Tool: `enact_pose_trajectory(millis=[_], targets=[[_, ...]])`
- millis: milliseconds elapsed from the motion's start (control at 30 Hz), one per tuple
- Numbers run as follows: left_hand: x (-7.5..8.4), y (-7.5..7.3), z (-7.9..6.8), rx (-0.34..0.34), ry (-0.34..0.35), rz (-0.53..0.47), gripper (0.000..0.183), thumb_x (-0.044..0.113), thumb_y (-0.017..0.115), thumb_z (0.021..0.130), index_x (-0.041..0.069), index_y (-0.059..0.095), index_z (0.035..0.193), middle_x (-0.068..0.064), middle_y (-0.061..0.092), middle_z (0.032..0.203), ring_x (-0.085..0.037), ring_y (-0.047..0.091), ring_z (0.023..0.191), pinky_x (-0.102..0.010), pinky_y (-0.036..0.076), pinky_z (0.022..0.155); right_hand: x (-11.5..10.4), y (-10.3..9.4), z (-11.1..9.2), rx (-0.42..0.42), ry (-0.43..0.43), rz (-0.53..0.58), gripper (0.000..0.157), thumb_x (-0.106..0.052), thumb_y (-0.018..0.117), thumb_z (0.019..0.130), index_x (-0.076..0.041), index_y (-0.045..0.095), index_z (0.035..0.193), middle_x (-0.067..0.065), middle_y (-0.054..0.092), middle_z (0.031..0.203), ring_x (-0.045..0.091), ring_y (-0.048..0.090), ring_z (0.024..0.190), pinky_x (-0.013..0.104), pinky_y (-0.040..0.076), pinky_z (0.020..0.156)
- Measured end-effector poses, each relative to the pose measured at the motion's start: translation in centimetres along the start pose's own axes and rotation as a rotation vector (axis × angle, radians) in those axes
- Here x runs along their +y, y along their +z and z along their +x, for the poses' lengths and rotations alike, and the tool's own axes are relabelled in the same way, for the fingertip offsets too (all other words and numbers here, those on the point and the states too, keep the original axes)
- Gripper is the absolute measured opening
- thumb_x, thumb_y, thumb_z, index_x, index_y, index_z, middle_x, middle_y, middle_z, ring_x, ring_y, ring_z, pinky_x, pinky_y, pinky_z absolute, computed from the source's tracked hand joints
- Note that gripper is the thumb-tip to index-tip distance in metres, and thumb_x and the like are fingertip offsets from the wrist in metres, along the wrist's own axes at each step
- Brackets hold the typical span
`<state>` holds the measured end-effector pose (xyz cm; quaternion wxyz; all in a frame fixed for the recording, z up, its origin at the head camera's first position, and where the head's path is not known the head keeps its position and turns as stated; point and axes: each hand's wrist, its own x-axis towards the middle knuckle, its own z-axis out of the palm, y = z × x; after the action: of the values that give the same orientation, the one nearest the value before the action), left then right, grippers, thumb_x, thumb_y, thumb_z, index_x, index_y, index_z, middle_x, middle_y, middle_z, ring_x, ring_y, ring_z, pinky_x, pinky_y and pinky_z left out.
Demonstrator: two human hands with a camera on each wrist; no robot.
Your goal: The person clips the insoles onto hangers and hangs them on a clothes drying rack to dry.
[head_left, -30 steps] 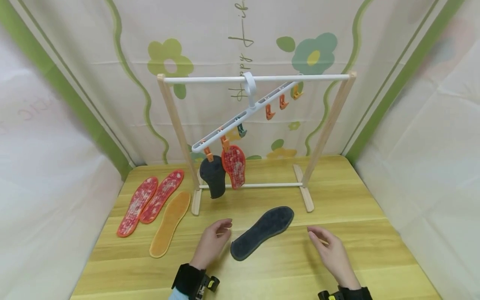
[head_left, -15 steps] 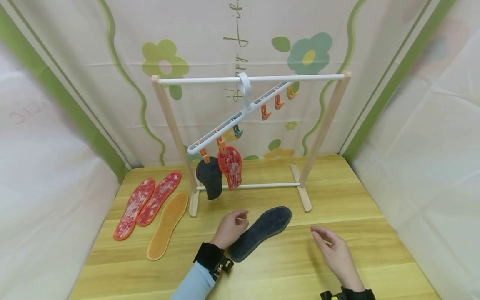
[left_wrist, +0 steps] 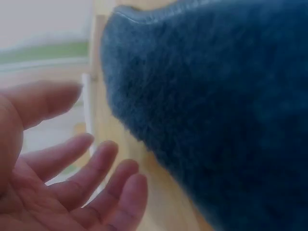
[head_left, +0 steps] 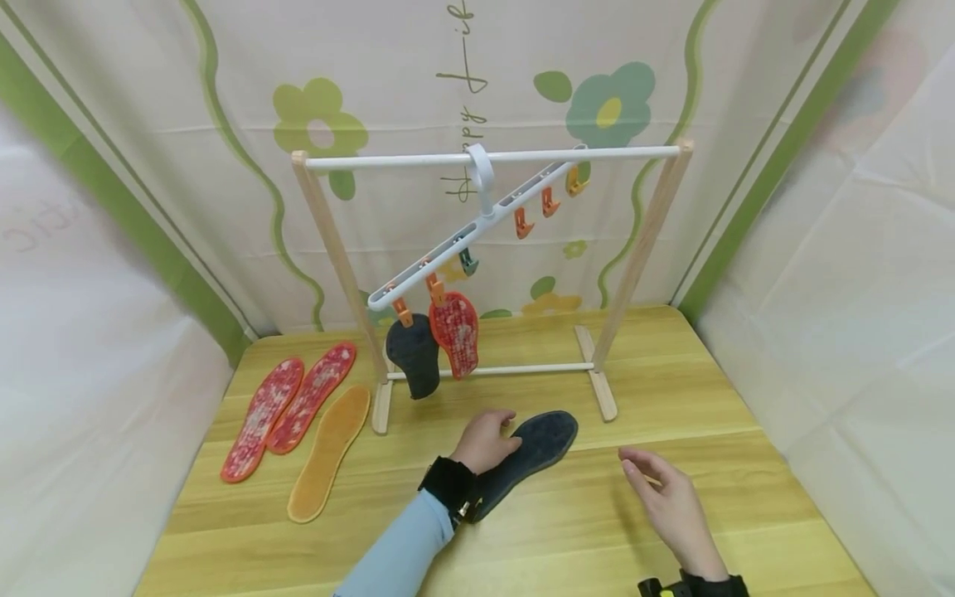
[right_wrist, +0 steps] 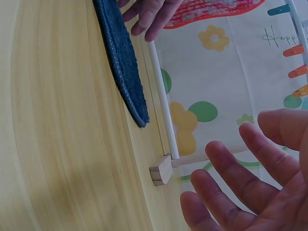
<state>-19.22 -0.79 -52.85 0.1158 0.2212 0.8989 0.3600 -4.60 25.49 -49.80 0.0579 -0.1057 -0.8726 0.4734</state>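
A dark blue fuzzy insole (head_left: 548,439) lies slantwise on the table in front of the drying rack. My left hand (head_left: 487,439) hovers over its left side, fingers loosely spread and holding nothing. In the left wrist view the insole (left_wrist: 202,86) fills the right side, beside the relaxed fingers (left_wrist: 91,178). Off to the right, my right hand (head_left: 662,502) is held over the wood with relaxed, slightly bent fingers and an empty palm. From the right wrist view, the insole's edge (right_wrist: 125,72) shows beyond the fingers, with the left hand (right_wrist: 149,12) at its far end.
A grey clip hanger (head_left: 485,217) hangs from the rack's white bar (head_left: 597,154). Orange clips hold a dark insole (head_left: 414,352) and a red patterned insole (head_left: 457,332); several other clips dangle free. Two red insoles (head_left: 313,398) and a yellow insole (head_left: 328,456) lie at left.
My left hand has moved right from beside the dark insole to over it. The right hand has stayed nearly still. The head view has shifted slightly.
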Motion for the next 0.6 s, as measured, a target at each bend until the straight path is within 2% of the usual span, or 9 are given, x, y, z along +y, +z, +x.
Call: enact_pose_trajectory(millis=[200,333,500,600], targets=[[0.6,1.0,1.1,0.004,-0.01,0.176,0.052,0.027,0.082,0.083,0.002,0.067,0.125,-0.009,0.065,0.106,-0.024,0.06,0.099,-0.039,0.05,0.089,-0.3,-0.1,0.1,-0.003,0.004,0.003,0.038,-0.037,0.054,0.102,-0.009,0.064,0.127,0.008,0.066,0.125,0.029,0.059,0.115,0.045,0.053,0.091],[0.9,1.3,1.5,0.012,0.0,0.232,0.047,0.023,0.084,0.08,0.004,0.07,0.12,-0.008,0.067,0.105,-0.025,0.06,0.098,-0.038,0.05,0.088,-0.4,-0.1,0.3,-0.005,0.006,0.006,0.039,-0.038,0.054,0.102,-0.009,0.064,0.126,0.009,0.065,0.125,0.03,0.059,0.115,0.046,0.053,0.091],[1.1,1.4,1.9,-0.005,0.015,0.189,0.04,0.013,0.082,0.08,0.003,0.07,0.118,-0.008,0.069,0.106,-0.023,0.063,0.1,-0.037,0.052,0.087,-0.3,-0.1,0.4,-0.004,0.007,0.005,0.04,-0.037,0.055,0.102,-0.008,0.064,0.127,0.01,0.065,0.125,0.031,0.06,0.115,0.047,0.052,0.091],[0.9,1.3,1.9,-0.036,-0.008,0.112,0.037,0.009,0.079,0.083,0.004,0.07,0.118,-0.006,0.07,0.106,-0.021,0.064,0.098,-0.036,0.053,0.084,-0.3,-0.1,0.4,-0.004,0.011,0.002,0.04,-0.038,0.055,0.102,-0.008,0.063,0.127,0.009,0.065,0.125,0.031,0.06,0.115,0.047,0.053,0.091]])
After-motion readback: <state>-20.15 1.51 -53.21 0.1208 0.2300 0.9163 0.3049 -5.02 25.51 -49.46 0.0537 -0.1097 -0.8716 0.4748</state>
